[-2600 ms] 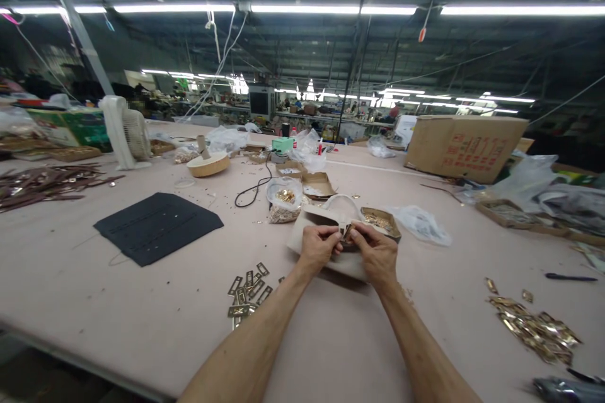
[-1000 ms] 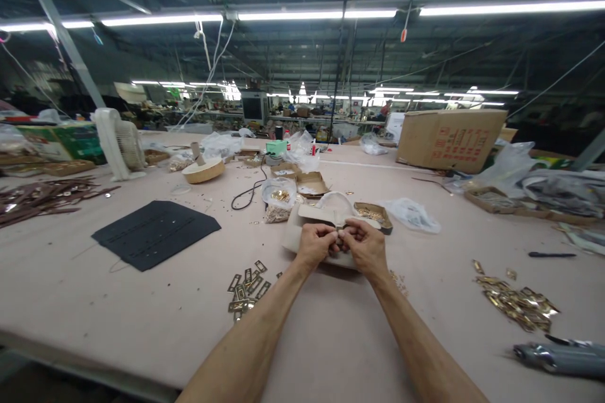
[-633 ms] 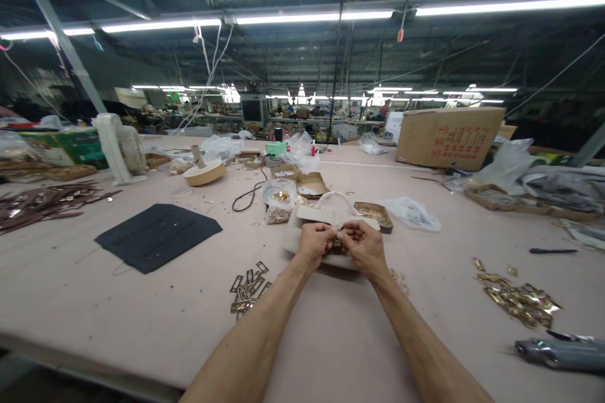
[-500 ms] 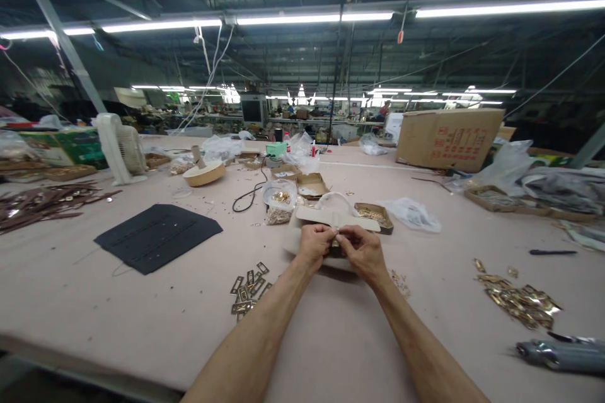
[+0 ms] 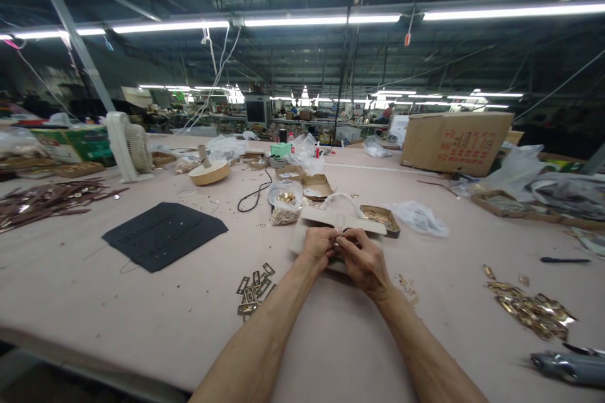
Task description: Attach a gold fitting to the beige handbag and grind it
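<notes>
A pale beige handbag [image 5: 314,215] with a raised handle lies in front of me, its flap lifted toward the far side. My left hand [image 5: 319,248] is closed in a pinch at the middle of the bag's front. Right beside it, my right hand [image 5: 365,258] is also pinched, and the two sets of fingertips meet. Whatever small piece sits between them is mostly hidden. Rectangular metal frames [image 5: 255,289] lie left of my forearm. Tiny gold-coloured parts [image 5: 406,286] are scattered right of my right wrist.
On the right are a pile of gold-coloured metal fittings [image 5: 532,310], a pen [image 5: 564,259] and a grey power tool [image 5: 570,366]. Behind the bag stand an open carton of small parts [image 5: 393,228] and a plastic bag [image 5: 286,215]. A black sheet [image 5: 165,234] and white fan [image 5: 126,148] are left.
The whole view has shifted slightly, so the table appears farther right. Both hands stay together at the bag's front, with only small changes in their fingers.
</notes>
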A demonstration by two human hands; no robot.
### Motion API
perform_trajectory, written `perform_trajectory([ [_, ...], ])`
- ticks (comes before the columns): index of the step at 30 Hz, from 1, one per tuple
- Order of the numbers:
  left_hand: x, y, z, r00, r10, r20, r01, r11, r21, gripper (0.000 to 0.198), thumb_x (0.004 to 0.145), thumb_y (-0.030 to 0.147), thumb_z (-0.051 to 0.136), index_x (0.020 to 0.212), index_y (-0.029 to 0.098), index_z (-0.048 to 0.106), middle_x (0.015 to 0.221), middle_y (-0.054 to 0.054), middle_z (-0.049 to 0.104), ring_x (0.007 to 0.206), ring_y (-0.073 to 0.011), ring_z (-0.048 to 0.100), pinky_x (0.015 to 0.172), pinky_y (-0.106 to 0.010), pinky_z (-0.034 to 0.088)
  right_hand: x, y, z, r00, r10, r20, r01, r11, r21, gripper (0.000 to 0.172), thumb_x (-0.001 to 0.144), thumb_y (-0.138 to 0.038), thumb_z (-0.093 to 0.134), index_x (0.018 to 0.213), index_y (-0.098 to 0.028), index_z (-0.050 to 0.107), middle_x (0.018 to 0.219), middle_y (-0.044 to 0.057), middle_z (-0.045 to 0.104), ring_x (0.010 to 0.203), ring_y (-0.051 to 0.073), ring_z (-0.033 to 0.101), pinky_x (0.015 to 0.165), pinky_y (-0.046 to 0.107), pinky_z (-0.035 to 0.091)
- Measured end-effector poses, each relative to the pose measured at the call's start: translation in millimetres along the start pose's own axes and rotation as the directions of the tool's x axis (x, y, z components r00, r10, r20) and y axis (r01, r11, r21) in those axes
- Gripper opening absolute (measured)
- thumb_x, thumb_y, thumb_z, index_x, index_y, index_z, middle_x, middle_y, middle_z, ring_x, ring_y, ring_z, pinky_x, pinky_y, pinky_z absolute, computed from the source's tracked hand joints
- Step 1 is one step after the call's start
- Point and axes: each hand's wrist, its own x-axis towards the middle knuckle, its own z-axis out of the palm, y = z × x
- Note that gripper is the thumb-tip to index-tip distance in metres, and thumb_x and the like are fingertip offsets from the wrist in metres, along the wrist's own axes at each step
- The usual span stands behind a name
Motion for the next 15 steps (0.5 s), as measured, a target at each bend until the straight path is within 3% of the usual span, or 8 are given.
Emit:
perform_trajectory([
  [9,-0.4,2.1,-0.8,0.998,-0.052,0.03,0.053,0.998,-0.037,0.02,0.06,0.018,0.072,0.056,0.015,0.052,0.046,0.006,0.037,0.04,-0.0035,0.025,0.039,-0.019,0.015,-0.6,-0.9,-0.5,0.999,-0.03,0.023,0.032,0.996,-0.08,0.027,0.097,-0.011,0.054,0.118,-0.021,0.068,0.105,0.012,0.064,0.09,0.018,0.065,0.076,0.028,0.058],
  [15,-1.2,5.1,-0.8,0.998,-0.05,0.033,0.052,0.997,-0.058,0.018,0.059,0.018,0.074,0.062,0.013,0.056,0.048,0.008,0.036,0.041,-0.0032,0.025,0.039,-0.018,0.016,4.1,1.0,0.0,0.997,-0.079,0.003,0.079,0.995,-0.054,0.03,0.096,-0.009,0.052,0.118,-0.022,0.067,0.12,0.013,0.067,0.108,0.023,0.065,0.089,0.037,0.058],
])
